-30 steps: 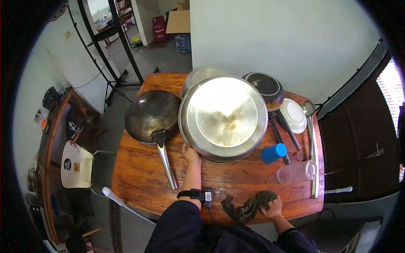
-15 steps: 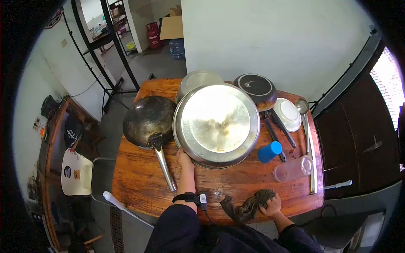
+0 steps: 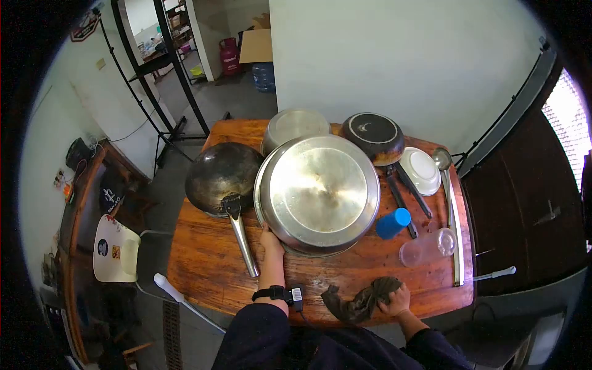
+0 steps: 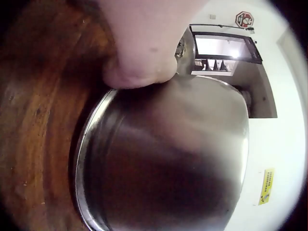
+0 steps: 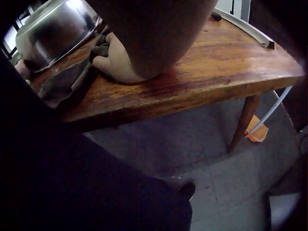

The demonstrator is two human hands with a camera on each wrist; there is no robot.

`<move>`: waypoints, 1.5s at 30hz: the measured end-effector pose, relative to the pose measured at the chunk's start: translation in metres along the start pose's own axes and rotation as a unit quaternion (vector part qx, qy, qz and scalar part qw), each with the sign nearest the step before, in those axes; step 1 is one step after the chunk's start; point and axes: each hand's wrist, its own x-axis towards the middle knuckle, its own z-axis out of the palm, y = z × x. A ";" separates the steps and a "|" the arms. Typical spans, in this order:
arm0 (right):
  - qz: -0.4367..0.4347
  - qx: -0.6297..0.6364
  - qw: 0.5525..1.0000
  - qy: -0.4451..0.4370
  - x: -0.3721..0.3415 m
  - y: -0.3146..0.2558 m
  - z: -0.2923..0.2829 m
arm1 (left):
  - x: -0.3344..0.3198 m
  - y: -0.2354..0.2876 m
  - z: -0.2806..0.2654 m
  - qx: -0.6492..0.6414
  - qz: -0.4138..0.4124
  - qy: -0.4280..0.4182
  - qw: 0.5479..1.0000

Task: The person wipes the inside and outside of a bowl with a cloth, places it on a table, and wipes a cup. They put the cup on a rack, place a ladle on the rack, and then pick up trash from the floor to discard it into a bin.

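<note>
A large upside-down metal basin [image 3: 320, 191] stands in the middle of the wooden table. My left hand [image 3: 271, 242] grips its near left edge. In the left wrist view, that hand [image 4: 139, 67] meets the basin's wall [image 4: 149, 163] close to the rim, and its fingertips are hidden. At the table's front edge, my right hand [image 3: 398, 301] holds a crumpled dark brown cloth [image 3: 354, 306]. The right wrist view has the cloth [image 5: 67, 84] bunched in the fingers and trailing left over the tabletop.
Left of the basin lies a dark wok [image 3: 223, 176], handle toward me. Behind stands a metal pot [image 3: 296, 123]. To the right are an overturned pan [image 3: 372, 132], white bowl [image 3: 421, 169], blue cup [image 3: 393, 223], clear plastic jar [image 3: 425, 248] and long-handled ladle [image 3: 443, 159].
The basin has come slightly toward me with my left hand at its edge, and more of the pot behind shows. My right hand stays on the cloth. The head view shifted a little.
</note>
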 end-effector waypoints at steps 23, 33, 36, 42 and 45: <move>-0.032 0.063 0.996 0.045 0.003 -0.005 -0.011 | 0.003 -0.028 -0.064 0.045 0.027 0.050 0.997; -0.041 0.083 0.989 0.117 0.004 -0.005 -0.007 | -0.020 -0.024 -0.051 0.077 0.079 0.064 0.992; -0.027 0.064 0.993 0.091 -0.001 -0.005 -0.008 | -0.002 -0.038 -0.064 0.126 0.138 0.057 0.981; -0.023 0.075 0.995 0.070 0.002 -0.007 -0.014 | 0.005 -0.022 -0.063 0.237 0.134 0.048 0.961; 0.009 0.035 0.999 0.013 -0.004 -0.003 -0.006 | -0.023 -0.009 -0.045 0.099 0.072 0.000 0.993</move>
